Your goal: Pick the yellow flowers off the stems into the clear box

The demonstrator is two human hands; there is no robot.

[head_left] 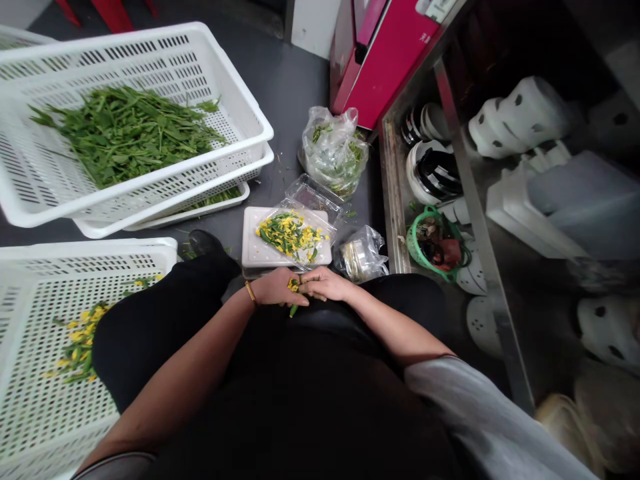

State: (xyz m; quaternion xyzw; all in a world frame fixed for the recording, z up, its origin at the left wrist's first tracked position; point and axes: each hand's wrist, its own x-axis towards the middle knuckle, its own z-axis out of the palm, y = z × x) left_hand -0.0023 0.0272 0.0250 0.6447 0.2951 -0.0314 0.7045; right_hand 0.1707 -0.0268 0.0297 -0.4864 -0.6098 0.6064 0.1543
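My left hand [276, 287], with a band at the wrist, is closed around a small green vegetable with a yellow flower [293, 285] over my lap. From the other side my right hand [327, 285] meets it, its fingers pinched at the flower beside my left fingertips. Just beyond both hands, a clear plastic tray [324, 230] lies tilted across a white lidded box [253, 233]. Several yellow-flowered green pieces [293, 237] are spread in that tray. More of the same flowers [80, 340] lie in a white perforated basket [35, 293] at lower left, partly hidden by my knee.
Stacked white baskets [240, 120] at upper left hold leafy greens [140, 133]. A plastic bag of greens [335, 157] and a smaller clear bag [363, 253] stand on the floor. To the right, a metal shelf [480, 227] holds a green basket [413, 243] and white containers.
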